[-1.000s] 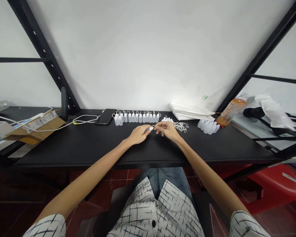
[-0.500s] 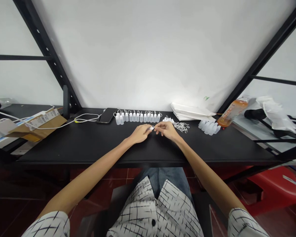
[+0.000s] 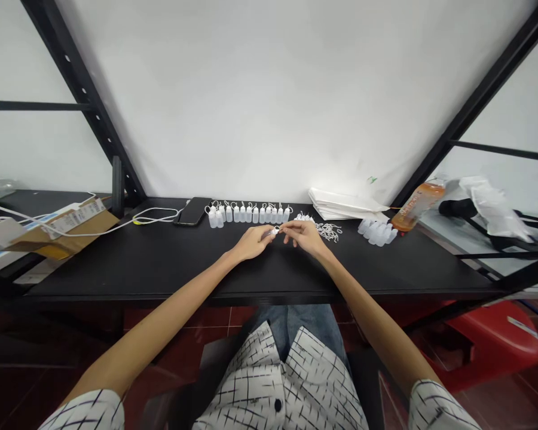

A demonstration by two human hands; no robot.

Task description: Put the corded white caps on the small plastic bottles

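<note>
My left hand [image 3: 252, 242] is closed around a small white dropper bottle [image 3: 274, 231], whose body its fingers mostly hide. At the bottle's top, the fingertips of my right hand [image 3: 305, 236] pinch a thin white loop, too small to make out clearly. Behind my hands stands a row of similar small bottles [image 3: 255, 216] with white caps and cord loops. Just beyond my right hand lie several small white caps [image 3: 303, 217], partly hidden by it. Beside them is a pile of loose white cord loops [image 3: 329, 232].
Uncapped-looking translucent bottles [image 3: 377, 233] cluster at the right, near a leaning orange drink bottle [image 3: 418, 206]. White paper sheets [image 3: 347, 204] lie against the wall. Left are a phone [image 3: 194, 211], a white cable [image 3: 155, 218] and a cardboard box [image 3: 78, 227]. The black table [image 3: 161, 263] has a front edge.
The view has shifted slightly. Both hands stay together at the small bottle, with the right fingertips moving a little over its top.
</note>
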